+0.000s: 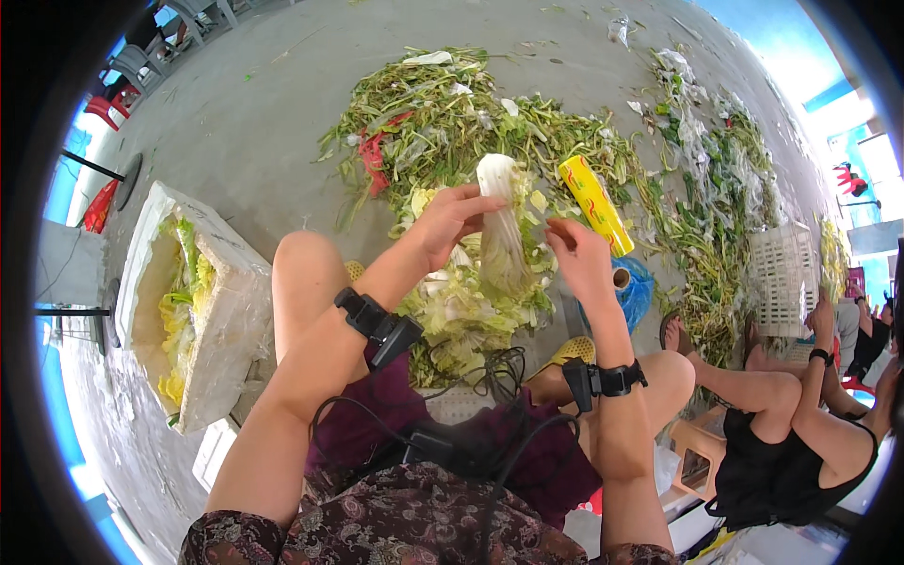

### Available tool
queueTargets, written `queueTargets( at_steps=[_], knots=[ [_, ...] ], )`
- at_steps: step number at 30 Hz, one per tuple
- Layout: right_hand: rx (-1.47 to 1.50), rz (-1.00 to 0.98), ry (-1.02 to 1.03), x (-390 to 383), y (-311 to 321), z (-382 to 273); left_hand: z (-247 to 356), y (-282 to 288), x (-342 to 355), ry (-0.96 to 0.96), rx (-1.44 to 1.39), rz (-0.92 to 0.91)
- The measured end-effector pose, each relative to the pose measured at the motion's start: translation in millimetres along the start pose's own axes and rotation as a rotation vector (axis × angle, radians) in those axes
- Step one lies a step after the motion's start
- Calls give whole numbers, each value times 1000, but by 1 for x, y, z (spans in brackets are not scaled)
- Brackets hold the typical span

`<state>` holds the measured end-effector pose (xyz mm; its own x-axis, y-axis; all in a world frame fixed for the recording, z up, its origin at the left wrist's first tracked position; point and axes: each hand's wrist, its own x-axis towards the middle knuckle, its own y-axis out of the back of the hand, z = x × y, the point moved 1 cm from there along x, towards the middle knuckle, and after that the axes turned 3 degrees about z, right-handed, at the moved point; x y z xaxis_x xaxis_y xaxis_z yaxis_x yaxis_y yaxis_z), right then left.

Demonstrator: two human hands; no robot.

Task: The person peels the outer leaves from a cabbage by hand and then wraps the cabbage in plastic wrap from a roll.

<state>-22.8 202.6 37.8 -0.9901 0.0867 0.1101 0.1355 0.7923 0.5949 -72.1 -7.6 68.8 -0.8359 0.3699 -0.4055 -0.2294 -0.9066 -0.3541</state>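
Note:
A napa cabbage (pixel 506 226) stands in front of me, its white base up and pale green leaves down. My left hand (pixel 459 218) grips it from the left side, near the top. Its surface has a sheen like clear film, but I cannot make out a film edge. To the right of the cabbage, my right hand (pixel 581 256) is apart from it, thumb and fingers pinched together; anything between them is too small to see. Just beyond that hand lies a bright yellow printed roll (pixel 595 205). A roll with a cardboard core (pixel 621 279) is beside a blue plastic bag (pixel 638 294).
Loose cabbage leaves (pixel 471 315) lie between my knees. Heaps of green trimmings (pixel 424 122) cover the floor ahead. At left, a white foam box (pixel 212 348) holds yellow-green vegetables. A white plastic crate (pixel 783 278) and a seated person in black (pixel 791 461) are at right. Black cables (pixel 504 372) cross my lap.

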Motion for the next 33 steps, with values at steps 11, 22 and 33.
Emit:
queueTargets(
  at_steps=[11, 22, 33],
  knots=[
    [-536, -292, 96, -17, -10, 14, -6, 5, 4, -13, 62, 75],
    [-279, -24, 92, -5, -5, -8, -7, 7, 7, -30, 70, 92],
    [-253, -173, 40, -14, 0, -8, -10, 12, 8, -48, 104, 88]
  ],
)
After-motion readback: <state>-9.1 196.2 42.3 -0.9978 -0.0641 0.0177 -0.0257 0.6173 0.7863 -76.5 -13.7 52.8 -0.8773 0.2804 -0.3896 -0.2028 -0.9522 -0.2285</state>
